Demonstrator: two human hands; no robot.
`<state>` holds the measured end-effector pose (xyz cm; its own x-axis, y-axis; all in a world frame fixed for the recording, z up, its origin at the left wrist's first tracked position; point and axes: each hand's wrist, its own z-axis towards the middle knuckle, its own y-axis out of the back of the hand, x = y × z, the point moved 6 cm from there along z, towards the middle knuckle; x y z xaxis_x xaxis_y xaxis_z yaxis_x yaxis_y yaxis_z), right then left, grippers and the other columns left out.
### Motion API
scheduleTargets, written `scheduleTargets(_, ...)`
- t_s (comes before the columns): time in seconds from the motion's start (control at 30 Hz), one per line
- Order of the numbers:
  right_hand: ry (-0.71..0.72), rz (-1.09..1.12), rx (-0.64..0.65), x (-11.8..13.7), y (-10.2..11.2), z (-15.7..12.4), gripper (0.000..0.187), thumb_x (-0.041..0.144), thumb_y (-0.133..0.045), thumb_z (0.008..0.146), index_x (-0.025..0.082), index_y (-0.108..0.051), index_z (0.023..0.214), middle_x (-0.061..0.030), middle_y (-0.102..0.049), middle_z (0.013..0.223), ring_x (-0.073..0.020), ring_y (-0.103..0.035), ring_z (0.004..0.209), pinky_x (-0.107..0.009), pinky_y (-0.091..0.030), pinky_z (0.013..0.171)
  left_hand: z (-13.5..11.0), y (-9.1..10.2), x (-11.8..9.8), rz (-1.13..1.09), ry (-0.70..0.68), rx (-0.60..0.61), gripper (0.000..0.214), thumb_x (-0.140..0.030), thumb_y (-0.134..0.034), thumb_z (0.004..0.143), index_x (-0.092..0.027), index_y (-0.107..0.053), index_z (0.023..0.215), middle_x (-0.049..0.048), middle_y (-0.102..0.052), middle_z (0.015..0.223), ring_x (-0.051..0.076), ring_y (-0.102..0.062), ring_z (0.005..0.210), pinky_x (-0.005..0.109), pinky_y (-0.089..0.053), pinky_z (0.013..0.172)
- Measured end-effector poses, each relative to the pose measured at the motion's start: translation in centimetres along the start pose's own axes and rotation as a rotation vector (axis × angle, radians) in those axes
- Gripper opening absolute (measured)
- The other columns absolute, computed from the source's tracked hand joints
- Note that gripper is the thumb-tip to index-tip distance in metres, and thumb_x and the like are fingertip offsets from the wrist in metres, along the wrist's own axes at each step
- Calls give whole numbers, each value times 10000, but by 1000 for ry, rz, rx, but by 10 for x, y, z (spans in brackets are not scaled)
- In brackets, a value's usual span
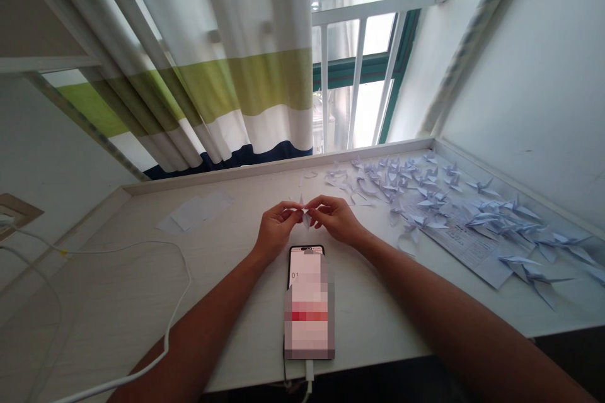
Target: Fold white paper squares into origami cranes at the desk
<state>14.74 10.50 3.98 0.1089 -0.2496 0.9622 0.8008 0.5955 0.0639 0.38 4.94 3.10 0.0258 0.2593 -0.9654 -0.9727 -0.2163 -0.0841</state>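
Both my hands meet above the middle of the white desk (118, 302). My left hand (276, 227) and my right hand (336, 217) each pinch one side of a small white folded paper crane (304, 211), held just above the desk. Fingers of both hands are closed on the paper. A phone (309, 302) lies flat on the desk right below my hands, screen lit, with a cable plugged into its near end.
Several finished paper cranes (425, 192) are spread over the desk's right side, some on a printed sheet (467, 242). Loose paper slips (193, 211) lie at left. A white cable (174, 315) loops across the left. A striped curtain (212, 75) and barred window stand behind.
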Motion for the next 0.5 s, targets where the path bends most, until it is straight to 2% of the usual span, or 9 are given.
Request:
scheduleTargets(0.17, -16, 7, 0, -4, 1, 1, 327, 465, -740, 841, 166, -707, 969, -61, -746, 822, -187, -715, 717, -297, -582, 578, 1, 1, 1, 8, 17, 6, 243, -363, -798, 786, -177, -723, 922, 36, -737, 844, 164, -683, 753, 328, -558, 757)
scheduleTargets(0.33, -17, 49, 1, -7, 1, 2, 327, 470, -753, 825, 167, -694, 932, -47, -738, 800, -178, -716, 689, -290, -584, 570, 1, 0, -1, 29, 24, 19, 262, -409, -786, 788, -175, -741, 898, 30, -721, 788, 165, -663, 724, 333, -565, 730)
scheduleTargets(0.5, -23, 105, -21, -7, 2, 3, 358, 467, -795, 786, 167, -685, 946, -31, -727, 778, -176, -713, 686, -282, -576, 567, 1, -1, 3, -21, 58, 15, 355, -416, -823, 756, -174, -703, 986, 43, -733, 877, 172, -683, 775, 330, -571, 731)
